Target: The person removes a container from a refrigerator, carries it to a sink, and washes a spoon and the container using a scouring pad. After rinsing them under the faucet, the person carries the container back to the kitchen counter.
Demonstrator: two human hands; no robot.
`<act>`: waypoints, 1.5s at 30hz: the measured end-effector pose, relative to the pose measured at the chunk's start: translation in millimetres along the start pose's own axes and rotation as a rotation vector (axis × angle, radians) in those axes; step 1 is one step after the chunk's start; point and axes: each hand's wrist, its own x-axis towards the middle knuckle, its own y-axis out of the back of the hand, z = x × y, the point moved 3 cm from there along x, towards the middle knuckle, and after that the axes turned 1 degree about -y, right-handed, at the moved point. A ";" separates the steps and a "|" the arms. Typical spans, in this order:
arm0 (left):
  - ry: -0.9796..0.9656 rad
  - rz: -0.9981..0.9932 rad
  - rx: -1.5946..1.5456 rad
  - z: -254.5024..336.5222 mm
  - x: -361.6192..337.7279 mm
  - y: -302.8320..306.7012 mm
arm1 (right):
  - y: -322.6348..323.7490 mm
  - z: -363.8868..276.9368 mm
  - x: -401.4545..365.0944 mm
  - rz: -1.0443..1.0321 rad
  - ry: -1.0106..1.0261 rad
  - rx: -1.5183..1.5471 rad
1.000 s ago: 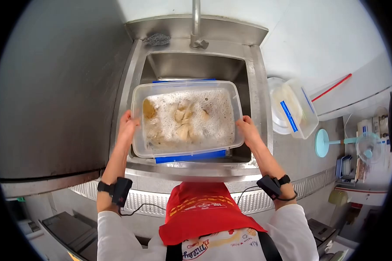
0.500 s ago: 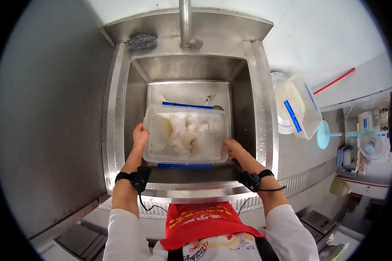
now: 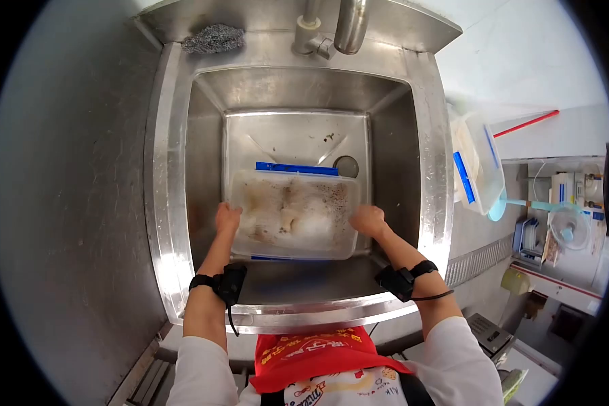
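A clear plastic tub [image 3: 298,254] with blue clip handles on its long sides is in the steel sink [image 3: 304,287]. Cloudy water with dark and brownish specks lies in it. My left hand [image 3: 228,218] is closed at the tub's left end, its fingers curled at the rim. At the opposite end, my right hand [image 3: 368,220] grips the right rim, and its fingertips are partly hidden. Beyond the tub's far side, the round drain [image 3: 346,166] and some dark bits of debris [image 3: 329,137] show on the sink floor.
A steel wool scourer [image 3: 214,39] rests on the back left ledge. The tap [image 3: 352,27] reaches over the sink's back edge. Right of the sink stands another clear tub [image 3: 480,162] with blue clips, near a red stick [image 3: 526,124]. A wall [image 3: 81,169] borders the left side.
The view has shifted, and the sink looks larger. The tub sits lower in the sink, with more of the drain showing. Its water has sloshed and the specks have spread. Both hands stay on it.
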 end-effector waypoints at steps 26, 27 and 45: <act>0.396 -0.492 -0.904 39.4 -83.8 -53.7 | 14.2 -76.4 -19.8 -0.614 0.489 1.643; 0.419 -0.387 -0.889 42.1 -89.7 -46.4 | 18.9 -64.1 -10.7 -0.606 0.537 1.700; 0.395 -0.410 -0.760 44.0 -123.4 -34.9 | -91.8 -82.5 79.9 0.039 0.307 -0.145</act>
